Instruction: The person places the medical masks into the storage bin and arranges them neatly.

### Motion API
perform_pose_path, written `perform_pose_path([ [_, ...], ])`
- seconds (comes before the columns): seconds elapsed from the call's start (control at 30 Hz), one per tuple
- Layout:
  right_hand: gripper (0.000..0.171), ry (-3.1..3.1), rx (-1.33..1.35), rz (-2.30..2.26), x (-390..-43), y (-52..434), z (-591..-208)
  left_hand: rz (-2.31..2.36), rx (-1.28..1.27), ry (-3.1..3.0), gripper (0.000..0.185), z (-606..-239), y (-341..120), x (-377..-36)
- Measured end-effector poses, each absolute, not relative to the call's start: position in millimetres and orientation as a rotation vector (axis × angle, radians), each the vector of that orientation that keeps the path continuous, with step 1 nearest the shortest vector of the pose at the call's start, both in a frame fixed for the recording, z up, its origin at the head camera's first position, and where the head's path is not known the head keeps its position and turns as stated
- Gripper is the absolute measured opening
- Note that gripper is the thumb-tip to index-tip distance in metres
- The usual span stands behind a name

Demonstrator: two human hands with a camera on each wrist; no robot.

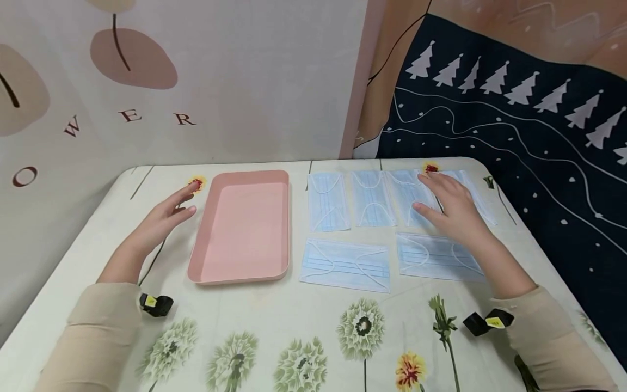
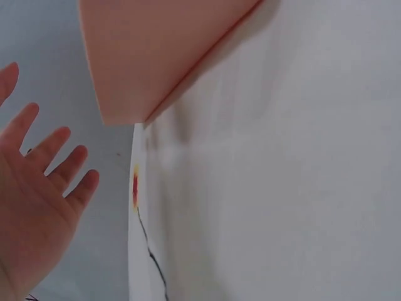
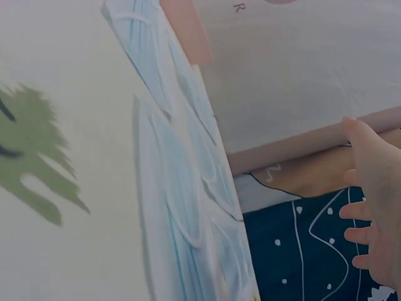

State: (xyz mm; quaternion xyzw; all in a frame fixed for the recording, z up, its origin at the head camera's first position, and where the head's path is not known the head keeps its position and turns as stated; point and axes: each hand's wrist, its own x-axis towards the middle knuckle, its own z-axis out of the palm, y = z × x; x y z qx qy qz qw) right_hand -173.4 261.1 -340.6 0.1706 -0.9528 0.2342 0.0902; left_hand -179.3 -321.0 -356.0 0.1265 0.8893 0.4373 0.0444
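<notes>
My left hand (image 1: 159,222) hovers left of a pink rectangular tray (image 1: 249,228), its fingers spread and nothing in them; the left wrist view shows the same bare palm (image 2: 41,200) near the tray's corner (image 2: 125,69). Over the face masks on the right hangs my right hand (image 1: 455,209), fingers extended and holding nothing. Light-blue masks with white ear loops lie in two rows: several upright ones at the back, such as the leftmost mask (image 1: 328,202), and two sideways in front, the left one (image 1: 345,267) and the right one (image 1: 416,258), which my right forearm partly overlaps.
A white flowered cloth (image 1: 274,316) covers the table. Behind it hangs a pale curtain (image 1: 264,81) with printed letters, and at the right a dark cloth (image 1: 490,120) with white trees. Black bands with yellow tags sit at both wrists.
</notes>
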Motion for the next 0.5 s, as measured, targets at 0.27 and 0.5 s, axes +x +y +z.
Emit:
perform_pose_path([
  [0.27, 0.057, -2.757, 0.629, 0.854, -167, 246, -357, 1.377, 0.404, 2.617, 0.064, -370, -322, -181],
  [0.5, 0.054, -2.771, 0.732, 0.929, -162, 227, -371, 1.445, 0.374, 2.546, 0.066, -382, -324, -181],
])
